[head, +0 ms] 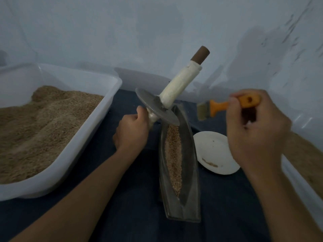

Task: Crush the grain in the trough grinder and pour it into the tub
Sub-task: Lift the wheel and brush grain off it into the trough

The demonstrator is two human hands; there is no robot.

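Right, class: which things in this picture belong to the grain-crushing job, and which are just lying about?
Belong to the job:
- trough grinder with grain in it
- grinding wheel, its handle gripped by the left hand
- tub holding crushed grain
- brush, gripped by the right hand

Lying about:
- white plate

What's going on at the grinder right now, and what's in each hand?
A person is working at the trough grinder, which still holds a line of grain. The left hand grips the lower handle of the grinding wheel, tipped up at the trough's far end. The right hand holds an orange-handled brush near the wheel. The white tub on the left already holds plenty of grain. A small white plate sits right of the trough.
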